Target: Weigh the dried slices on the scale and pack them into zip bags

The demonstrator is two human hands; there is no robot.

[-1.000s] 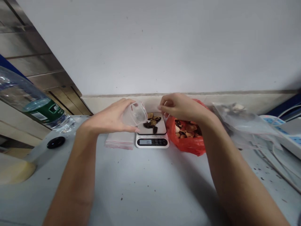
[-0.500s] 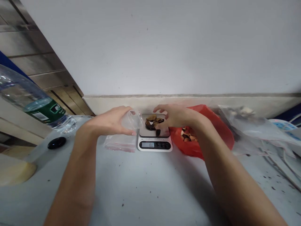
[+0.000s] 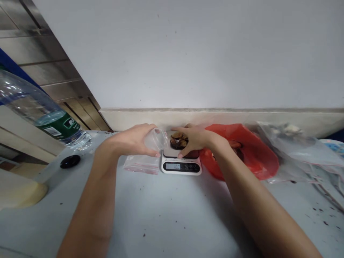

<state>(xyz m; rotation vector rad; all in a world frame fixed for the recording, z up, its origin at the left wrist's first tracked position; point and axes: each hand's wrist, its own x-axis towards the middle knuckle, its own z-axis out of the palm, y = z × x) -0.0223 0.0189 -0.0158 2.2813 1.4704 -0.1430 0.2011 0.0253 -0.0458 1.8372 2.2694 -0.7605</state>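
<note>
I am holding a small clear bag [image 3: 157, 139] in my left hand [image 3: 134, 139], fingers curled around it so its mouth is facing right, just left of centre in the frame. My right hand [image 3: 195, 139] is cupping over the dried slices [image 3: 178, 140] piled on the scale [image 3: 181, 163] at mid-frame, fingers bent around them, though I cannot tell whether I am pinching any yet. The portion seems already weighed out, since the display is showing a reading; moving it into the bag looks not yet done. More slices are sitting in the red bag [image 3: 249, 154] to the right, and a stack of flat empty bags [image 3: 141, 164] is lying left of the scale.
</note>
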